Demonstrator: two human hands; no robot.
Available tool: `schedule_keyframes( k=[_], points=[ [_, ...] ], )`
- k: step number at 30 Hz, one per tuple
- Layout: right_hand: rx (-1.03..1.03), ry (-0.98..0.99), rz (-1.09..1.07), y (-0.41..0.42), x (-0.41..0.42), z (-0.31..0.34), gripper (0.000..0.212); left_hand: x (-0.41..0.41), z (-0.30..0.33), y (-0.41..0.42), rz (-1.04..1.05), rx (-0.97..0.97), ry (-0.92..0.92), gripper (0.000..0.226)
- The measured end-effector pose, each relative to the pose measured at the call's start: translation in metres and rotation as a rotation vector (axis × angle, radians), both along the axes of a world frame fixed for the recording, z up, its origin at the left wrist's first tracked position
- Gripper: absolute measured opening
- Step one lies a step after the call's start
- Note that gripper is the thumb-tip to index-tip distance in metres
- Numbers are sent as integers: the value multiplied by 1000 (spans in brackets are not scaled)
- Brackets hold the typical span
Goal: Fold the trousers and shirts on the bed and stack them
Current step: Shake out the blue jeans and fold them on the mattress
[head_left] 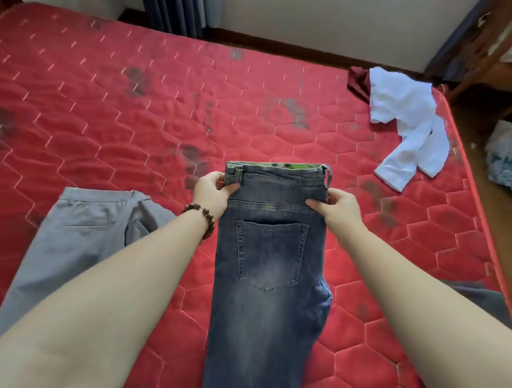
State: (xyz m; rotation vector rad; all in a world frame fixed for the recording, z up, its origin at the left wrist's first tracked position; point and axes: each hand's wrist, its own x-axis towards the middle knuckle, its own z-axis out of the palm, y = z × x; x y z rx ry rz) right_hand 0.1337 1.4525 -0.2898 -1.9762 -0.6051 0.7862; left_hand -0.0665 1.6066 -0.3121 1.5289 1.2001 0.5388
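Note:
Blue jeans [270,271] lie folded lengthwise, leg on leg, down the middle of the red mattress [105,103], back pocket up. My left hand [212,191] pinches the left end of the waistband, and my right hand [335,205] pinches the right end just below the belt line. Grey trousers [74,243] lie unfolded to the left, partly under my left forearm. A white long-sleeved shirt [407,121] lies crumpled at the far right of the bed, with a dark red garment [358,80] tucked behind it.
A wooden shelf [499,58] stands beyond the bed's right edge, and a plastic bag [509,156] sits on the floor beside it. A dark curtain [175,5] hangs at the far wall. A grey cloth edge [475,294] shows by my right forearm.

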Motion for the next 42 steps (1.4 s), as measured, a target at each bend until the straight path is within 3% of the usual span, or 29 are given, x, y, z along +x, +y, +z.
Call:
schedule_keyframes(
  k=[4, 6, 8, 9, 15, 20, 30, 34, 37, 42],
  points=[
    [-74, -70, -32, 28, 23, -75, 9, 26, -67, 26, 5, 43, 103, 11],
    [-167, -171, -7, 40, 32, -105, 18, 33, -96, 33, -5, 59, 167, 38],
    [-345, -285, 33, 45, 36, -129, 43, 33, -120, 32, -73, 113, 327, 74],
    [-399, -311, 56, 45, 34, -139, 52, 31, -132, 29, -118, 172, 411, 81],
    [-405, -813, 502, 38, -5, -196, 57, 42, -184, -15, -519, 665, 699, 65],
    [-494, -999, 522, 47, -3, -232, 60, 52, -214, -6, -520, 765, 760, 65],
    [-488, -974, 557, 50, 5, -240, 67, 50, -222, -3, -504, 726, 696, 78],
    [-584, -880, 593, 50, -1, -224, 64, 51, -212, -11, -521, 713, 840, 76],
    [-500, -835, 539, 12, -43, -220, 56, 32, -212, -54, -541, 732, 887, 70],
    [-480, -842, 492, -98, -125, -224, 55, -39, -213, -159, -633, 741, 768, 64]
  ],
)
